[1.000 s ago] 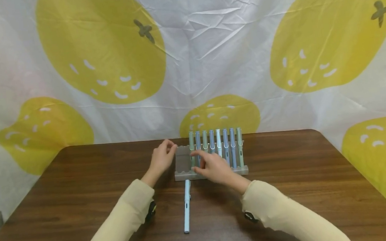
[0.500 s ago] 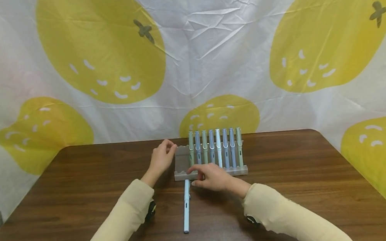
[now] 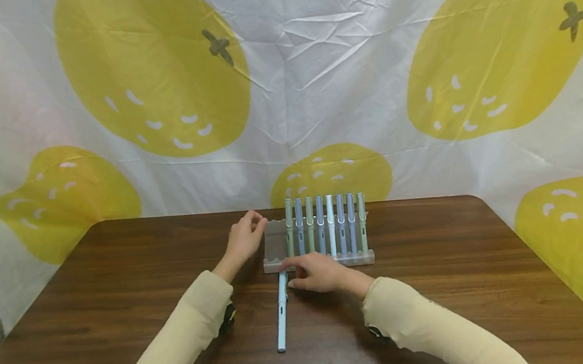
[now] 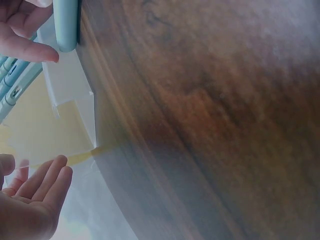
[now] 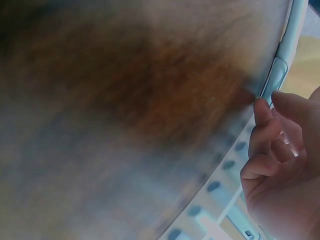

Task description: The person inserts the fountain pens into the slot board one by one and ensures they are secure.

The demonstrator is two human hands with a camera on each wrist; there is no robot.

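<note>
A light-blue pen (image 3: 282, 317) lies on the table in front of a translucent pen rack (image 3: 275, 245). My right hand (image 3: 318, 273) is at the pen's cap end, with the index finger reaching over the tip and the thumb beside the clip. In the right wrist view, fingertips of this hand (image 5: 260, 111) come close to the cap (image 5: 278, 72); contact is unclear. My left hand (image 3: 244, 238) pinches the rack's upper left edge between thumb and fingers. Several green and blue pens (image 3: 321, 226) stand side by side in the rack, leaning back.
The brown wooden table (image 3: 435, 250) reaches back to a white cloth (image 3: 326, 102) printed with yellow fruit. At the rack's left end, slots without pens adjoin the left hand. The rack's front ledge (image 3: 362, 258) lies just behind the right hand.
My right hand has come down from in front of the racked pens, toward me and slightly left, to the loose pen's cap. The left hand, rack and pens stay in place.
</note>
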